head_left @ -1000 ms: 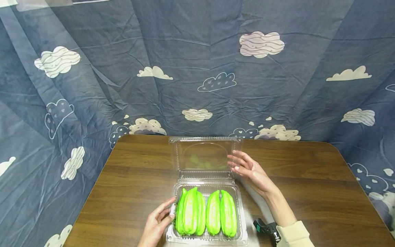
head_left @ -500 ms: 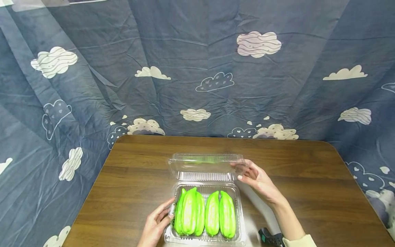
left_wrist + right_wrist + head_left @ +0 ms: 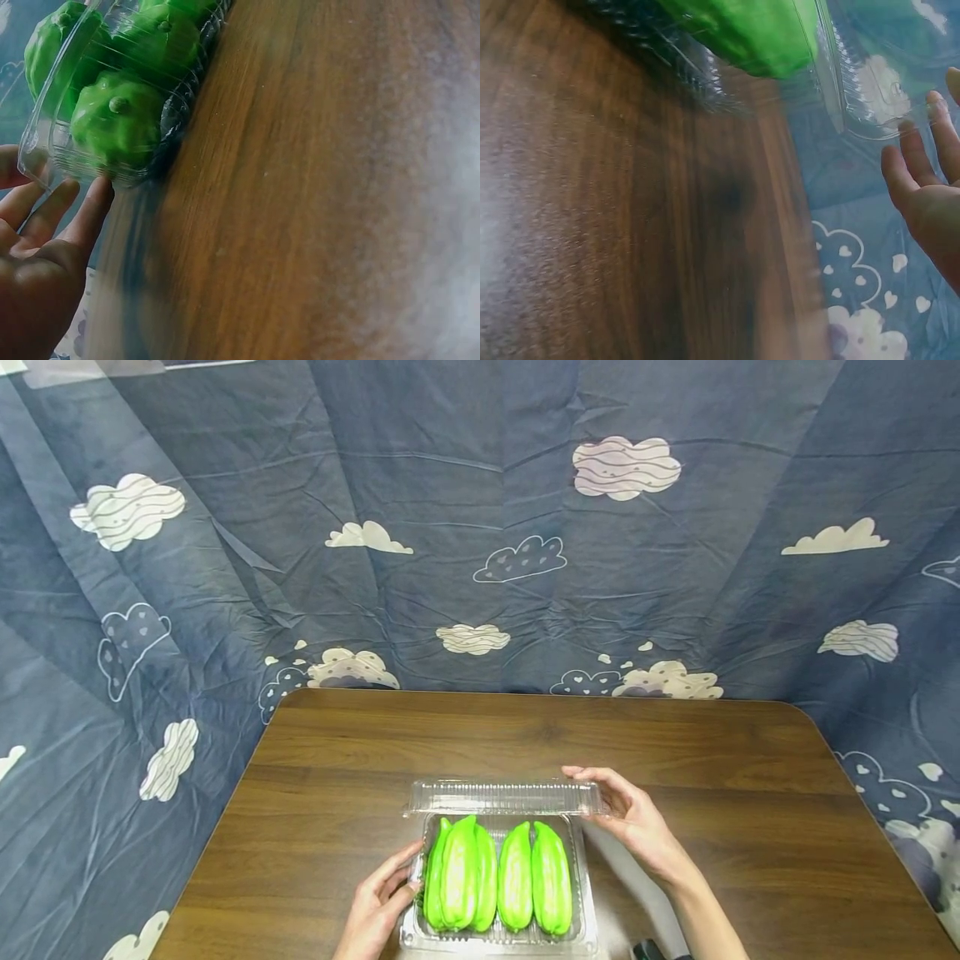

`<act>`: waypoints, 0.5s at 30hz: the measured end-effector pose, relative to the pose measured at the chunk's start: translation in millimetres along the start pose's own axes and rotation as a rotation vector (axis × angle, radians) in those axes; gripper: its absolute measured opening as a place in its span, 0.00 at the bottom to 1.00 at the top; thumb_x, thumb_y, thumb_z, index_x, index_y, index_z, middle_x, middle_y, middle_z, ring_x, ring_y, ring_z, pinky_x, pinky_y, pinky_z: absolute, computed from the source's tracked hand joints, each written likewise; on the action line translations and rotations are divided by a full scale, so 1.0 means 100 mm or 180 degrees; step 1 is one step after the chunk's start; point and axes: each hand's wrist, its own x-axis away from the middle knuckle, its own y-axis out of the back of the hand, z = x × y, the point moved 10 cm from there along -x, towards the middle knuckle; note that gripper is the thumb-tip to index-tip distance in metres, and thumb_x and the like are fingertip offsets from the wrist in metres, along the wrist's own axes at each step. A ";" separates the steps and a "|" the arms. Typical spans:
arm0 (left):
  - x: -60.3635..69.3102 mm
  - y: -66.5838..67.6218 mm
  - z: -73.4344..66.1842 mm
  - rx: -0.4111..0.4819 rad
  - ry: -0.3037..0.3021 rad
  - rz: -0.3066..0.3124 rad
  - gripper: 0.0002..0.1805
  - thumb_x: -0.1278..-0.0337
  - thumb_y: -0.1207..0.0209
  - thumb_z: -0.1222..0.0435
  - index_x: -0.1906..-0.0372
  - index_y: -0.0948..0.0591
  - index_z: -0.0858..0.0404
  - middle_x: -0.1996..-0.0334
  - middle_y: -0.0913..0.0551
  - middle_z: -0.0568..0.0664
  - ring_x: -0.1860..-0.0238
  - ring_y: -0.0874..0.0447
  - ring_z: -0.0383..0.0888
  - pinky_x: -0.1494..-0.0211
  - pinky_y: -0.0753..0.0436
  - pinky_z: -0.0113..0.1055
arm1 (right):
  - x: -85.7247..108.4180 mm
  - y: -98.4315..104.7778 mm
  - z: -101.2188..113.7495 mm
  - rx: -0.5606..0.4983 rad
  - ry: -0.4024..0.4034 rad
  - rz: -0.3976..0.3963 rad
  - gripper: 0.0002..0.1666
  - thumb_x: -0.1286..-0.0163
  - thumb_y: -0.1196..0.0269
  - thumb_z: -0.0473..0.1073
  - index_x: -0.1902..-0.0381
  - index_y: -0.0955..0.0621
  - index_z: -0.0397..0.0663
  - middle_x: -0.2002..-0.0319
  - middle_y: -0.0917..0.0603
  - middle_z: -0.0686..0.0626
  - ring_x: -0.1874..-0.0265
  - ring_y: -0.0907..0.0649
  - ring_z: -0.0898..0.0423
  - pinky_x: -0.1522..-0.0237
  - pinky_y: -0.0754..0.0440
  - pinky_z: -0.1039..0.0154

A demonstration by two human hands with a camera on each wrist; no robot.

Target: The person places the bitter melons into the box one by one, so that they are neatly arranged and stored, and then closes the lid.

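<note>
A clear plastic clamshell box stands on the table, holding several long, ribbed, bright green vegetables with pointed tips; their exact kind is unclear. Its hinged lid leans forward from the back edge, partly lowered. My left hand rests at the box's left wall, fingertips touching it with fingers mostly straight; the left wrist view shows those fingers beneath the side. At the lid's right end, my right hand holds its edge, fingers behind and thumb in front. Fingertips meet the lid corner in the right wrist view.
The brown wooden table extends around the box on both sides and behind. A dark blue curtain with cloud prints hangs past its far edge. Beside the right forearm, a small black device shows at the bottom edge.
The right hand has swung the lid from standing upright forward and down toward the box, moving nearer with it. The left hand stays at the box's left side.
</note>
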 end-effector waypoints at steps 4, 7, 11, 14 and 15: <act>-0.01 0.00 0.00 -0.0011 -0.0013 0.0007 0.28 0.42 0.42 0.77 0.34 0.29 0.71 0.34 0.31 0.66 0.46 0.21 0.44 0.46 0.21 0.33 | 0.07 -0.04 0.02 -0.0006 0.0028 0.0016 0.23 0.35 0.40 0.24 0.42 0.28 0.33 0.34 0.31 0.32 0.32 0.31 0.51 0.33 0.36 0.65; -0.01 0.00 -0.01 0.0038 -0.0089 0.0024 0.27 0.41 0.43 0.78 0.35 0.30 0.76 0.35 0.30 0.65 0.46 0.21 0.42 0.46 0.21 0.31 | 0.13 -0.07 0.06 0.0056 0.0088 0.0048 0.22 0.35 0.40 0.24 0.43 0.27 0.33 0.34 0.30 0.33 0.33 0.30 0.52 0.32 0.37 0.65; -0.01 0.00 -0.03 0.0092 -0.0220 0.0028 0.26 0.41 0.44 0.80 0.37 0.32 0.80 0.37 0.25 0.55 0.45 0.22 0.39 0.44 0.23 0.29 | 0.21 -0.12 0.10 0.0070 0.0198 0.0145 0.24 0.36 0.41 0.21 0.42 0.29 0.29 0.33 0.33 0.32 0.31 0.33 0.52 0.31 0.40 0.64; -0.01 0.00 -0.04 0.0079 -0.0225 0.0023 0.27 0.40 0.44 0.78 0.36 0.32 0.80 0.36 0.25 0.57 0.44 0.23 0.36 0.43 0.24 0.29 | 0.26 -0.15 0.11 0.0138 0.0225 0.0195 0.25 0.38 0.41 0.20 0.42 0.30 0.26 0.32 0.34 0.32 0.30 0.35 0.52 0.31 0.40 0.64; -0.01 0.01 -0.04 0.0071 -0.0207 0.0017 0.27 0.40 0.44 0.77 0.35 0.33 0.80 0.35 0.27 0.61 0.44 0.24 0.34 0.43 0.25 0.28 | 0.28 -0.16 0.11 0.0181 0.0230 0.0203 0.26 0.38 0.41 0.20 0.42 0.30 0.26 0.32 0.34 0.32 0.30 0.35 0.52 0.31 0.39 0.65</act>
